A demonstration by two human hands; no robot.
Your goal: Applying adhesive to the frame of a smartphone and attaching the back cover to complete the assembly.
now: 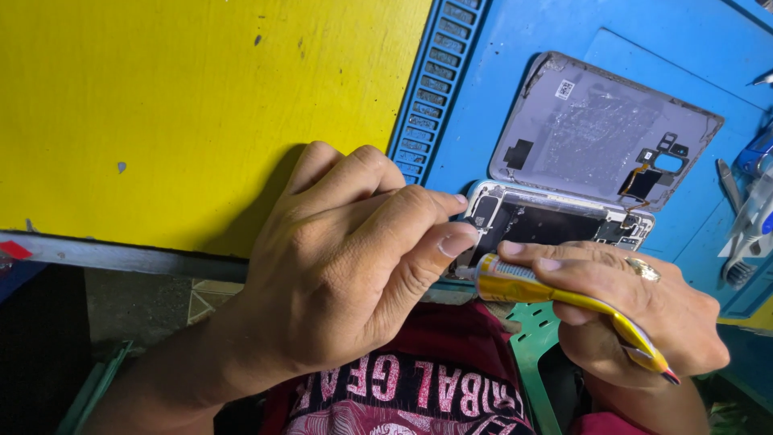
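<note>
Yellow tabletop [161, 97] far left, left hand [346, 258] curled, fingertips gripping opened phone [555, 221] at near edge of blue mat [515, 48], detached grey back cover [600, 129] just beyond, right hand [636, 310] squeezing yellow glue tube [564, 298], nozzle at phone's frame

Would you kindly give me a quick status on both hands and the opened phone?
Left hand steadying opened phone edge. Right hand gripping yellow glue tube, nozzle at phone's edge. Detached back cover propped open beyond, on blue mat.
</note>
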